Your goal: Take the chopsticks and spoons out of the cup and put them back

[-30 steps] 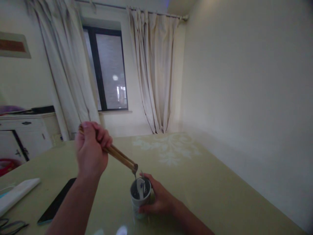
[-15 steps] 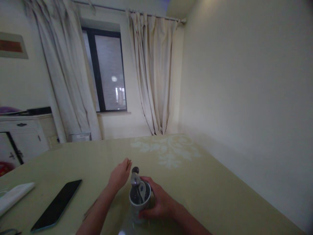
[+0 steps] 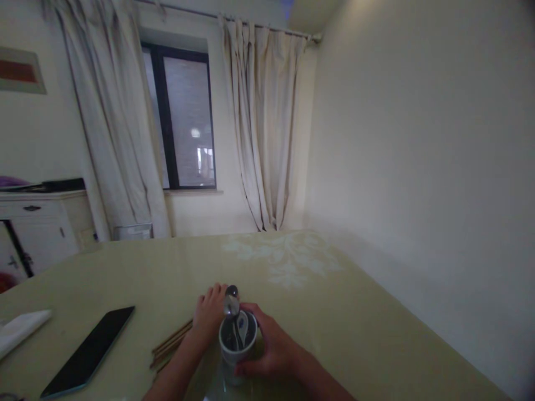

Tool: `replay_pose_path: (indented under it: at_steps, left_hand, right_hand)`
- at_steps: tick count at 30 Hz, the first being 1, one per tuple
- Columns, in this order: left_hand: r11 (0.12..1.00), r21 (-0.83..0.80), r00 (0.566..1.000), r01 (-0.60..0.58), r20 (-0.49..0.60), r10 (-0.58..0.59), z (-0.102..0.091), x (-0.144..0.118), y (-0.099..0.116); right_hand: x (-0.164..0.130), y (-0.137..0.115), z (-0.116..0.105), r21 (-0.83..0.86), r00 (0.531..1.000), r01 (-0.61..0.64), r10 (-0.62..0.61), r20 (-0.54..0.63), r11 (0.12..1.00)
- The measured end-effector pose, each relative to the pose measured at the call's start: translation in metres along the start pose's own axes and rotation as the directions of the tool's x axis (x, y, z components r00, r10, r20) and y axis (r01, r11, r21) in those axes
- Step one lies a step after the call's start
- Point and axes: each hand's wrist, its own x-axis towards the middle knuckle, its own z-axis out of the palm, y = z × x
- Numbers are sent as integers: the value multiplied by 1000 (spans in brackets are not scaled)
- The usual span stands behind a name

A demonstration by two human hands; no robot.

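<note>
A pale cup (image 3: 238, 352) stands upright near the table's front edge, with my right hand (image 3: 267, 348) wrapped around its right side. Metal spoons (image 3: 231, 305) rise from it, bowls up, and a light-coloured handle end with a dark mark (image 3: 242, 323) leans inside. Just left of the cup, my left hand (image 3: 211, 309) lies low over the table, palm down, fingers slightly apart. Several brown chopsticks (image 3: 172, 341) rest on the tabletop and run beneath that hand and forearm; their far ends are hidden.
A black tablet or large phone (image 3: 90, 352) lies on the table (image 3: 368, 334) to the left. Beyond it is a white flat object (image 3: 25, 329). A wall (image 3: 418, 195) borders the table on the right; curtains and a window stand behind.
My left hand has come down toward the table, its fingers going from a pinch to spread. More of the chopsticks shows beside the forearm. My right hand keeps its hold on the cup.
</note>
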Motion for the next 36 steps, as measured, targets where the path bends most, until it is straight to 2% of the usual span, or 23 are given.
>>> replay_pose_path:
  at_steps: [3,6,9,14,17,20,22,24,26,29,30,32,36]
  left_hand:
    - [987,145,996,67,52,-75,-6,-26,-15]
    - [972,201,988,126,66,-141,-8,-44,-27]
    - [981,170,994,88,51,-98,-8,-43,-31]
    - [997,73,999,-35,28,33,-8,-23,-29]
    - [995,84,998,-53,-19,54,-7,-19,-29]
    - [994,95,990,-61,-119,73,-8,-24,-26]
    - [995,23,972,-93,-212,96,-11,-29,-21]
    - [978,-159,952,-135,-293,83,-17,-34,-11]
    - [884,-435,951,-173,-307,35,-23,-39,1]
    - [614,-768,974,-183,-227,6,-29,-47,22]
    - [541,-824,980,-171,-199,6,-29,-49,28]
    - [455,-880,987,-138,-163,-15,-26,-54,38]
    - [400,-915,989,-62,-110,-97,-14,-59,46]
  right_hand:
    - [0,1,-2,-9,1000,-5,5,-18,1000]
    - [1,0,-5,-27,999,-27,26,-31,999]
    - [2,-1,-8,-45,999,-14,12,-43,999]
    - [2,-2,-15,-88,999,4,-8,-44,996]
    - [1,-1,-17,-102,999,4,-8,-41,995]
    - [1,0,-18,-103,999,-4,-1,-46,995]
    - [1,0,-19,-104,999,-3,-2,-46,995]
    - [1,0,-19,-98,999,5,-10,-48,995]
    - [1,-1,-19,-72,998,18,-23,-61,997]
    - [2,-4,-16,-18,991,21,-23,-134,1000]
    - [3,-5,-14,1,985,19,-19,-171,1000]
    - [5,-7,-9,27,967,8,-1,-253,1000]
    - [11,-8,-2,73,922,-19,45,-385,997]
